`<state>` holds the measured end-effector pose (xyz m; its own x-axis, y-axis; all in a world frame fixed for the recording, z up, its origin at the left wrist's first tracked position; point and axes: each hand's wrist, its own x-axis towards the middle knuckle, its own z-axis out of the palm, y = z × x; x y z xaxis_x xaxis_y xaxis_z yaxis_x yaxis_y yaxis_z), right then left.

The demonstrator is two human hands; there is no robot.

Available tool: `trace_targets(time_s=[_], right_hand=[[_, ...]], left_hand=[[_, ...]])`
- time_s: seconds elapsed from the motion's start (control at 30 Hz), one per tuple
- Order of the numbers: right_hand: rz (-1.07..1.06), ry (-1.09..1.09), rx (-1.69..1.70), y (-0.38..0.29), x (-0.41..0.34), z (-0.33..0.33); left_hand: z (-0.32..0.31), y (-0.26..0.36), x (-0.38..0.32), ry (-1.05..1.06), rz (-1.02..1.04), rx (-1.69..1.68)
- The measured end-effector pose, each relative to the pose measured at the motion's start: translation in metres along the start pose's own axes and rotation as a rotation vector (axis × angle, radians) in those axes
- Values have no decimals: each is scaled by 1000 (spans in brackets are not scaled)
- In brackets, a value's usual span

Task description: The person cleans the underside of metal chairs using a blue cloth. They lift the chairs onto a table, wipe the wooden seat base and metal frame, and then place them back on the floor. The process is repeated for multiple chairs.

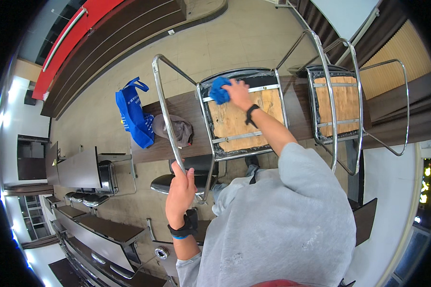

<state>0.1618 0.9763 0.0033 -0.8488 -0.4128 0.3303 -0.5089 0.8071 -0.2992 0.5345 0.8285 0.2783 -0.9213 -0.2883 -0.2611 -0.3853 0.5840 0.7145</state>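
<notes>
An upturned chair rests on the long dark table [143,152], its plywood seat underside [244,120] facing up between chrome tubes. My right hand [240,96] presses a crumpled blue cloth [219,91] near the far left corner of that seat, over its metal crossbar. Some of the cloth is hidden under my fingers. Closer to me, my left hand [181,192] grips the bent chrome chair leg [167,111] at the left side. A black band circles each wrist.
Left of the chair, a grey cap [176,129] lies beside a blue tote bag [133,111] bearing writing. A second upturned chair [337,104] stands at the right, its tubes jutting out. Below the table is a black padded chair [163,183]. Several desks fill the left.
</notes>
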Motion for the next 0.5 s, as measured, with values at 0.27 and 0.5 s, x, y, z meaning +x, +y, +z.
trace_targets(time_s=[0.27,0.5], right_hand=[[530,-27,-180,124,-71,-97],[43,118,40,-4,-23,-73]], left_hand=[[5,-4,4,51,148,118],[10,-3,2,82,35,50]])
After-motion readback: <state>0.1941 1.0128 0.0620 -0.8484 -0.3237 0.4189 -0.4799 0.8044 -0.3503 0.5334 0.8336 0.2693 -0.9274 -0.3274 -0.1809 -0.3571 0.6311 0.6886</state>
